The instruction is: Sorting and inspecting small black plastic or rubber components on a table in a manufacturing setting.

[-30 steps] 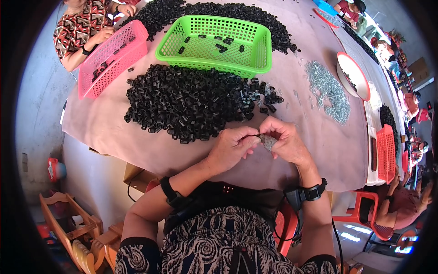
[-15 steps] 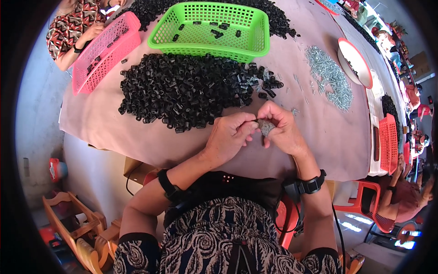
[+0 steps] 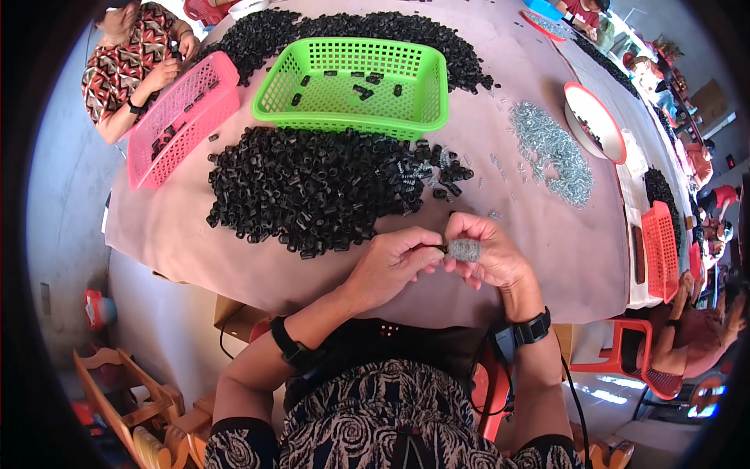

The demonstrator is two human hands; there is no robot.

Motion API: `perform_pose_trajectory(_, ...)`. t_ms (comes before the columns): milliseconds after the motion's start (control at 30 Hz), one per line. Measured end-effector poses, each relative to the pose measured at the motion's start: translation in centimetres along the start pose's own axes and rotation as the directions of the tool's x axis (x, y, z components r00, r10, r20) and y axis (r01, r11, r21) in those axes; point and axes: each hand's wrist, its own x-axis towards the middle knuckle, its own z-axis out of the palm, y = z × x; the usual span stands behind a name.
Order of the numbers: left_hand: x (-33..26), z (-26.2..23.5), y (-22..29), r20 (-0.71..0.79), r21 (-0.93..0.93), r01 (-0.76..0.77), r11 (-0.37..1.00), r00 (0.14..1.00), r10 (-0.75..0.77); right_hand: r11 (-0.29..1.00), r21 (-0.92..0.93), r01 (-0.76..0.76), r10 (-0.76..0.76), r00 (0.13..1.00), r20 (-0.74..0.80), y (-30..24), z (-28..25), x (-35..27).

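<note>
In front of the table's near edge, my left hand (image 3: 400,262) pinches a small dark part (image 3: 442,248) between thumb and fingertips. My right hand (image 3: 496,254) meets it from the other side, fingers curled and closed at the same part. A grey fuzzy wrap (image 3: 465,250) covers what looks like my right thumb. Fingers hide most of the part. Just beyond my hands lies a big heap of small black plastic parts (image 3: 301,187), with some small metal springs or screws (image 3: 418,173) at its right end.
A green basket (image 3: 351,125) with a few black parts stands behind the heap. Left of it are a pink basket (image 3: 183,125) and a seated person (image 3: 129,62). Silvery metal pieces (image 3: 551,152) and a red-rimmed white bowl (image 3: 594,125) lie right. A red basket (image 3: 661,250) stands farther right.
The view has shifted, so the table things sit lower. My right hand has turned, showing more of the grey wrap. My hands stay together at the small part.
</note>
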Motion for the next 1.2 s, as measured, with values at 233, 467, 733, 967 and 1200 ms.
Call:
perform_pose_trajectory(233, -0.1, -0.3, 0.5, -0.013, 0.136, -0.305, 0.943, 0.951, 0.309, 0.964, 0.245, -0.105, 0.064, 0.983, 0.169, 0.9, 0.6, 0.8)
perform_pose_trajectory(467, -0.4, 0.3, 0.9, -0.057, 0.007, -0.328, 0.945, 0.943, 0.328, 0.962, 0.274, 0.003, -0.049, 0.986, 0.16, 2.9, 2.3, 0.9)
perform_pose_trajectory(733, -0.5, 0.0, 0.9, -0.025, -0.079, -0.228, 0.97, 0.974, 0.227, 0.873, 0.475, 0.107, -0.114, 0.993, -0.015, 4.6, 4.9, 1.4)
perform_pose_trajectory(967, 0.4, -0.7, -1.1, -0.156, -0.354, -0.225, 0.908, 0.971, 0.18, 0.946, 0.321, -0.041, 0.063, 0.996, -0.059, -0.8, 2.8, 3.4)
perform_pose_trajectory(1200, 0.6, 0.0, -2.5, -0.152, -0.092, -0.164, 0.982, 0.977, 0.149, 0.995, 0.024, 0.102, -0.099, 0.99, -0.101, -10.3, 2.8, 7.7)
